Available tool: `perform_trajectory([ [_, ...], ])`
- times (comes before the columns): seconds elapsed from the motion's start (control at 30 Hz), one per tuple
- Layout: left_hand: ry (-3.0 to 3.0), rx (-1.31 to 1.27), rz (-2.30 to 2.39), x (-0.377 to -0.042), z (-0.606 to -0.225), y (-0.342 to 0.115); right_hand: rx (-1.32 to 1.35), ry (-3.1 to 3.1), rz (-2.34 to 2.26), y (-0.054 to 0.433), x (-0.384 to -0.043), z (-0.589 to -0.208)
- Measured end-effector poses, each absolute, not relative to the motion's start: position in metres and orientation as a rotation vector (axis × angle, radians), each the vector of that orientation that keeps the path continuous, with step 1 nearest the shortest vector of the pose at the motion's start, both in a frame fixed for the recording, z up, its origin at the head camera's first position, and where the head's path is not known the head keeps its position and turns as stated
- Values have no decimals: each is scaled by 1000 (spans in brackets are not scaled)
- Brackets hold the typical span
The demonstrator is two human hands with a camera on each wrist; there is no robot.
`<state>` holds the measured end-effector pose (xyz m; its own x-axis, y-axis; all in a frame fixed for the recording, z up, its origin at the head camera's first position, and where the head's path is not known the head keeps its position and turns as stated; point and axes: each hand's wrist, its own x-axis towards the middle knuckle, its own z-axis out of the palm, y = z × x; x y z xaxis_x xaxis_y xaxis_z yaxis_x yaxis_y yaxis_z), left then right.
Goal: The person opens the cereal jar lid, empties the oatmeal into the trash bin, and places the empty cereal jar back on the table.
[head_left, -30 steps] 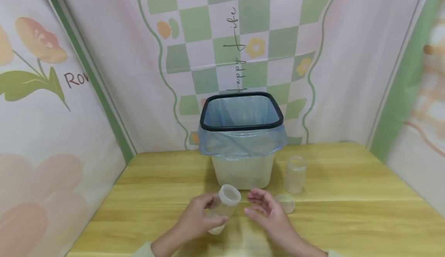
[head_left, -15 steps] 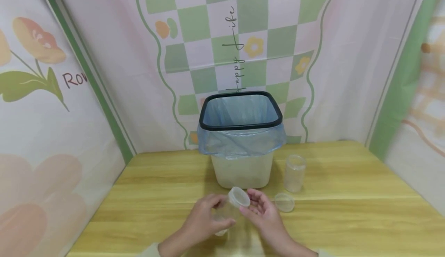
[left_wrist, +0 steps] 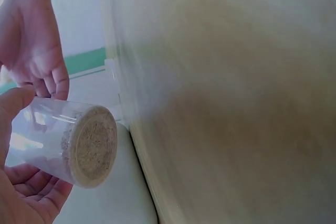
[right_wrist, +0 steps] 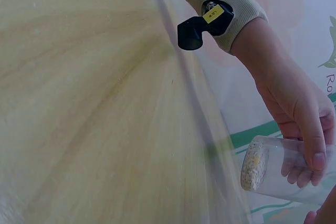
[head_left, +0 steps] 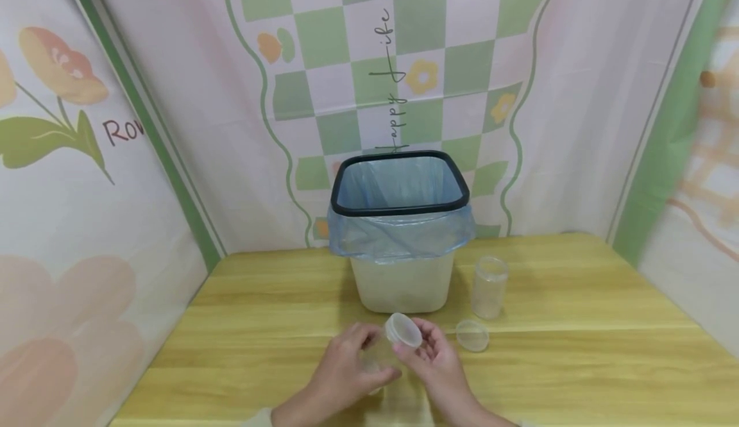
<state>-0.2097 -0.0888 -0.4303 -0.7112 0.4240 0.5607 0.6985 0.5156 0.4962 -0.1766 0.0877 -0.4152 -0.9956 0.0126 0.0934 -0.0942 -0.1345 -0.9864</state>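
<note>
Left hand [head_left: 346, 364]: thumb and curled fingers grip the smooth side of a clear jar [left_wrist: 55, 140].
Right hand [head_left: 440, 366]: thumb and fingers pinch the jar's round, whitish, translucent top [head_left: 408, 332].
Held jar: see-through plastic, glossy, tapering slightly toward its circular base; tilted between both hands, in front of the bin [head_left: 404, 288], its top leaning to the right.
Contents [right_wrist: 255, 166]: a shallow layer of pale, coarse flakes at the base, with a yellowish fleck showing in the right wrist view.
Left cuff [right_wrist: 239, 17]: beige, finely ribbed knit, with a small black device [right_wrist: 195, 31] on it bearing a yellow label.
Loose disc [head_left: 472, 336]: thin, round, translucent, flat on the wood near the right hand.
Second jar [head_left: 489, 291]: clear upright cylinder, just behind the disc and right of the bin.
Bin: whitish, rounded corners, walls narrowing downward; a black frame [head_left: 401, 210] clamps a crinkled, sheer blue bag [head_left: 398, 240] folded over outside.
Table [head_left: 566, 363]: yellowish wood grain in long streaks.
Backdrop [head_left: 421, 23]: lightly creased cloth, printed with green-and-white checks and flowers.
</note>
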Motion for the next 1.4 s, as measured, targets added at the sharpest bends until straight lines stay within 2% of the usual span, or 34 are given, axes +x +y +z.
perform_trajectory([
  [0.4,-2424,-874,-955,-204,-430,-85,61,-2029,2320,84,-174,-415],
  [0.57,-2418,-890,-1005,-205,-429,-85,128,-2016,2316,87,-176,-414],
  [0.9,-2456,-1039,-1371,-213,-427,-91,569,-2169,2203,114,-190,-412],
  [1.13,-2502,-1082,-1606,-217,-425,-93,850,-2132,2331,127,-198,-411],
  [1.4,-2539,-1073,-1631,-217,-425,-93,956,-2132,2361,131,-199,-410],
])
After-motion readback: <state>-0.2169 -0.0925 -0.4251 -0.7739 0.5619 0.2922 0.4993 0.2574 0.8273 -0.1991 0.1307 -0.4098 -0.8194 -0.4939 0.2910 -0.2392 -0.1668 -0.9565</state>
